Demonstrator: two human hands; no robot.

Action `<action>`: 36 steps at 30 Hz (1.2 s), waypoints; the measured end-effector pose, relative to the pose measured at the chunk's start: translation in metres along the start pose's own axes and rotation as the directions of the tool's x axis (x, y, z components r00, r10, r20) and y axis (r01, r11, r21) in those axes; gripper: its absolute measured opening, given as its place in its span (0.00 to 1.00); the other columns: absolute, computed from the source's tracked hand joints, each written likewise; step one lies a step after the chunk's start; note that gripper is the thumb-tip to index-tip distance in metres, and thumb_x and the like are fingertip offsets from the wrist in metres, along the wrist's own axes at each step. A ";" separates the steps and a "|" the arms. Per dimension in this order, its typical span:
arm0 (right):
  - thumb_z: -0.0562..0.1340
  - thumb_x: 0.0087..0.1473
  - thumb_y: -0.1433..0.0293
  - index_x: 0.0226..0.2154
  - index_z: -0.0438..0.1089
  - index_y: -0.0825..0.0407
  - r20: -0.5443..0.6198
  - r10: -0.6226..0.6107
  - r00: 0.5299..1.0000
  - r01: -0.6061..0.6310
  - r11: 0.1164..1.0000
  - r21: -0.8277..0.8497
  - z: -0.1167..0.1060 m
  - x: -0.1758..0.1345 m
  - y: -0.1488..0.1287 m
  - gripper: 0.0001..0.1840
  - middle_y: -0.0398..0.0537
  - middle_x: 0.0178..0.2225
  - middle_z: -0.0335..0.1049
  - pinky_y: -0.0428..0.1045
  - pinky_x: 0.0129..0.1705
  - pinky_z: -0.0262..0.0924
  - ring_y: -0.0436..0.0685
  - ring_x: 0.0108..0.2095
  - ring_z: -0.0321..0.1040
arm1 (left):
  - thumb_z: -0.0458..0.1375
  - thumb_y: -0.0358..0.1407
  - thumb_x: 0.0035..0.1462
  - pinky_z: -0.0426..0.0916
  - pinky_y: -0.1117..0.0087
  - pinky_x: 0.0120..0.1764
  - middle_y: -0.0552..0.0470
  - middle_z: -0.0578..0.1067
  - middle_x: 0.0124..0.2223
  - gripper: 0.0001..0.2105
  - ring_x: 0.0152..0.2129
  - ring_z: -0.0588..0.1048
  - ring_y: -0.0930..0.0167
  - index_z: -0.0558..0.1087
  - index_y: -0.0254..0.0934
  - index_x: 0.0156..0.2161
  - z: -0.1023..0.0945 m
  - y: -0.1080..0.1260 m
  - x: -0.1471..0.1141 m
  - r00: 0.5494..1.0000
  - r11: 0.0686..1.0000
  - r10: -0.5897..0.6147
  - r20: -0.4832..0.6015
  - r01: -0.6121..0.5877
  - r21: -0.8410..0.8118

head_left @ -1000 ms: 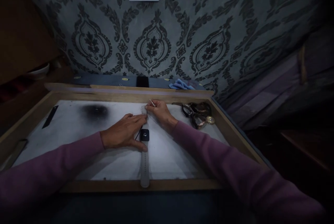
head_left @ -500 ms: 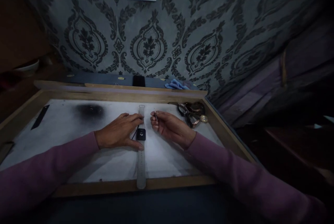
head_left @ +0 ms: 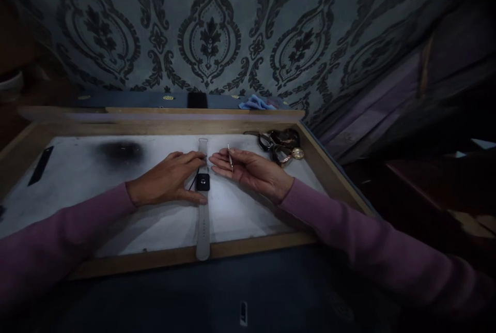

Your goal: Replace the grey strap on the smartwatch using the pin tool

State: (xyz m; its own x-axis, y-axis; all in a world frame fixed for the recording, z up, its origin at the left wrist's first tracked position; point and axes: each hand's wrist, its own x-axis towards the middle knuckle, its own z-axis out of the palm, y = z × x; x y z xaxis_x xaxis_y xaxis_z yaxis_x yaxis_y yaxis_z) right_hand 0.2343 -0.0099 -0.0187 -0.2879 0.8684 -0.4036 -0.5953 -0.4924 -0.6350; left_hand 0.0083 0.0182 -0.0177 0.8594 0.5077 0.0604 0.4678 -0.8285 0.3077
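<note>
Watch [head_left: 203,182] lies with strap [head_left: 203,229] extending beyond both ends; whether they're fastened, I cannot tell. Left of it, the left hand [head_left: 166,178] spreads its grip, touching the strap; right of it, the right hand [head_left: 259,172] loosely holds a slim tool [head_left: 231,160].

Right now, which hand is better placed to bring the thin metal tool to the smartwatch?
Likely the right hand: it holds the thin metal tool, close beside the smartwatch. The left hand has its thumb and fingers around the case, at the pale strap.
</note>
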 end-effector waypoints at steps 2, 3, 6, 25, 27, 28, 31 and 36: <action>0.48 0.68 0.77 0.29 0.72 0.59 -0.008 0.001 1.000 -0.001 1.000 -0.020 0.001 -0.001 -0.001 0.21 0.53 0.33 0.77 0.51 0.48 0.72 0.53 0.40 0.77 | 0.54 0.64 0.55 0.57 0.57 0.59 0.40 0.65 0.63 0.37 0.58 0.65 0.55 0.63 0.38 0.60 0.000 0.000 0.000 1.000 1.000 -0.003 0.002 0.003 0.000; 0.49 0.68 0.76 0.30 0.73 0.59 -0.013 0.002 1.000 -0.002 1.000 -0.029 0.001 -0.001 -0.001 0.21 0.53 0.34 0.77 0.50 0.48 0.72 0.53 0.40 0.77 | 0.54 0.63 0.55 0.57 0.57 0.59 0.40 0.64 0.63 0.37 0.58 0.65 0.55 0.63 0.38 0.59 0.000 0.000 0.000 1.000 1.000 -0.004 0.003 0.004 -0.001; 0.51 0.67 0.76 0.30 0.74 0.58 -0.052 -0.001 0.999 -0.001 0.999 -0.046 0.002 -0.001 -0.002 0.19 0.50 0.33 0.77 0.47 0.45 0.71 0.50 0.37 0.76 | 0.55 0.63 0.54 0.57 0.57 0.59 0.40 0.64 0.63 0.37 0.59 0.64 0.55 0.64 0.37 0.58 0.001 0.000 0.000 1.000 1.000 -0.009 0.005 0.009 -0.011; 0.67 0.56 0.72 0.28 0.75 0.57 -0.094 -0.172 0.981 0.139 0.949 -0.284 -0.019 0.015 -0.012 0.06 0.41 0.20 0.70 0.38 0.23 0.61 0.43 0.21 0.65 | 0.54 0.62 0.56 0.54 0.56 0.63 0.36 0.59 0.67 0.42 0.64 0.59 0.56 0.55 0.33 0.65 0.011 -0.012 0.009 0.995 0.996 -0.086 -0.055 0.085 -0.015; 0.68 0.54 0.70 0.28 0.75 0.56 -0.087 -0.213 0.973 0.173 0.926 -0.336 -0.022 0.019 -0.011 0.07 0.41 0.21 0.70 0.39 0.24 0.61 0.44 0.21 0.65 | 0.54 0.62 0.57 0.52 0.57 0.64 0.36 0.58 0.67 0.42 0.65 0.57 0.57 0.54 0.33 0.66 0.011 -0.013 0.010 0.996 0.996 -0.083 -0.045 0.083 -0.021; 0.68 0.53 0.69 0.27 0.74 0.56 -0.079 -0.244 0.967 0.199 0.909 -0.366 -0.024 0.021 -0.010 0.07 0.42 0.21 0.71 0.39 0.24 0.61 0.44 0.21 0.65 | 0.53 0.62 0.57 0.51 0.57 0.64 0.36 0.58 0.68 0.42 0.65 0.57 0.57 0.54 0.34 0.66 0.011 -0.013 0.010 0.996 0.996 -0.082 -0.037 0.081 -0.026; 0.70 0.50 0.64 0.27 0.73 0.55 -0.037 -0.357 0.933 0.298 0.827 -0.477 -0.028 0.026 -0.007 0.12 0.42 0.21 0.71 0.41 0.24 0.59 0.45 0.20 0.64 | 0.54 0.61 0.57 0.51 0.54 0.64 0.37 0.57 0.68 0.41 0.65 0.56 0.56 0.52 0.36 0.66 0.009 -0.011 0.009 0.996 0.995 -0.087 -0.025 0.086 -0.044; 0.69 0.49 0.56 0.27 0.71 0.54 0.072 -0.465 0.882 0.405 0.673 -0.618 -0.029 0.028 -0.002 0.17 0.42 0.21 0.70 0.43 0.24 0.58 0.47 0.21 0.64 | 0.60 0.56 0.56 0.59 0.55 0.60 0.37 0.63 0.65 0.40 0.60 0.63 0.55 0.53 0.35 0.65 0.007 -0.006 0.009 0.993 0.991 -0.105 -0.053 0.100 -0.085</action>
State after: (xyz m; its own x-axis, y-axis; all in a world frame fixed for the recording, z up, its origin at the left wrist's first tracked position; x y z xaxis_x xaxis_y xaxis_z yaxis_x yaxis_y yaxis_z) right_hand 0.2489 0.0138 -0.0478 -0.0313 0.9994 -0.0137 -0.0537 -0.0153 -0.9984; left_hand 0.0146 0.0261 -0.0256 0.7934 0.6037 0.0782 0.5323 -0.7504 0.3920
